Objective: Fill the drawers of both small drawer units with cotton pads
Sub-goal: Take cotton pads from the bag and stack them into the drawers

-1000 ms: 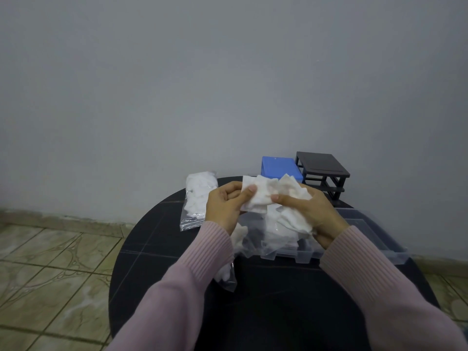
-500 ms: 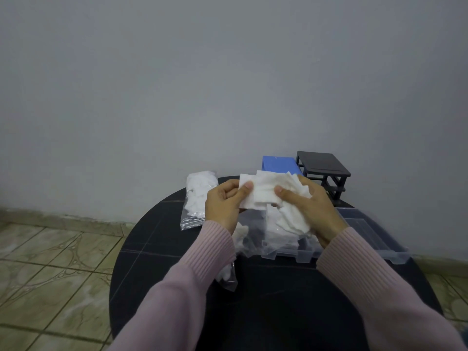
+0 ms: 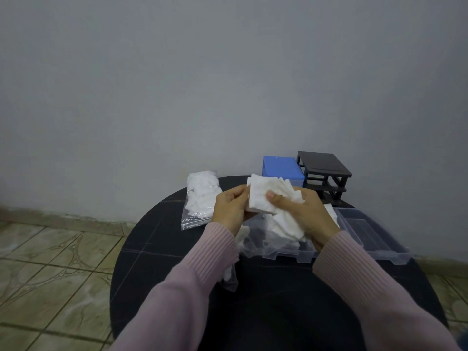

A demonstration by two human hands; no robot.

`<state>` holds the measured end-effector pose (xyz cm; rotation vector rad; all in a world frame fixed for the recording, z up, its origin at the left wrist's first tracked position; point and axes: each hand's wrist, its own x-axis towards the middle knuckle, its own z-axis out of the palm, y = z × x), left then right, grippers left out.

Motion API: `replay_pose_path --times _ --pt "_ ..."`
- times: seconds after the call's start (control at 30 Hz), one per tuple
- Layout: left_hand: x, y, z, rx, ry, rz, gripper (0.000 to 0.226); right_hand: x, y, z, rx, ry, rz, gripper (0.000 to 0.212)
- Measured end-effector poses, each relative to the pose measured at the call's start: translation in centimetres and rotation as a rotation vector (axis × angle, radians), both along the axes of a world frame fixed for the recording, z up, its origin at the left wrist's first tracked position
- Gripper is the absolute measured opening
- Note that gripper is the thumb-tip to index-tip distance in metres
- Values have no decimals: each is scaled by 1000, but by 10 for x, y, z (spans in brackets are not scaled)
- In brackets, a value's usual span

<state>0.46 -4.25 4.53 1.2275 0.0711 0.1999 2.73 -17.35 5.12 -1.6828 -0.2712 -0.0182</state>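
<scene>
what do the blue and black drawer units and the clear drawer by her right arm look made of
Blue drawer unit: likely plastic, smooth, uniform matte colour. Black drawer unit: probably plastic too, dark with slight sheen on its flat top. Clear drawer: transparent, rigid-looking plastic; the table shows through.

cotton pads point(image 3: 263, 198): soft, matt white fibre
zip bag point(image 3: 200, 201): clear, glossy plastic film, crinkled
drawers point(image 3: 364, 231): transparent smooth plastic
blue drawer unit point(image 3: 282, 168): smooth matt plastic
black drawer unit point(image 3: 323, 165): dark, faintly shiny plastic
table point(image 3: 157, 249): dark, smooth, dull sheen
sleeves point(image 3: 207, 257): ribbed pink knit
floor point(image 3: 50, 262): glazed patterned tile
</scene>
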Motion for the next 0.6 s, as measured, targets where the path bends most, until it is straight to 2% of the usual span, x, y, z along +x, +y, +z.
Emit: replay_pose_path --times 0.3,0.43,0.6 --pt "2 -1 4 -10 75 -16 31 -1 -1 1 -10 10 -42 16" --pt "1 -1 1 24 5 -44 22 -1 0 2 38 41 -32 11" --pt "2 5 1 66 11 112 19 -1 0 8 189 169 -37 26"
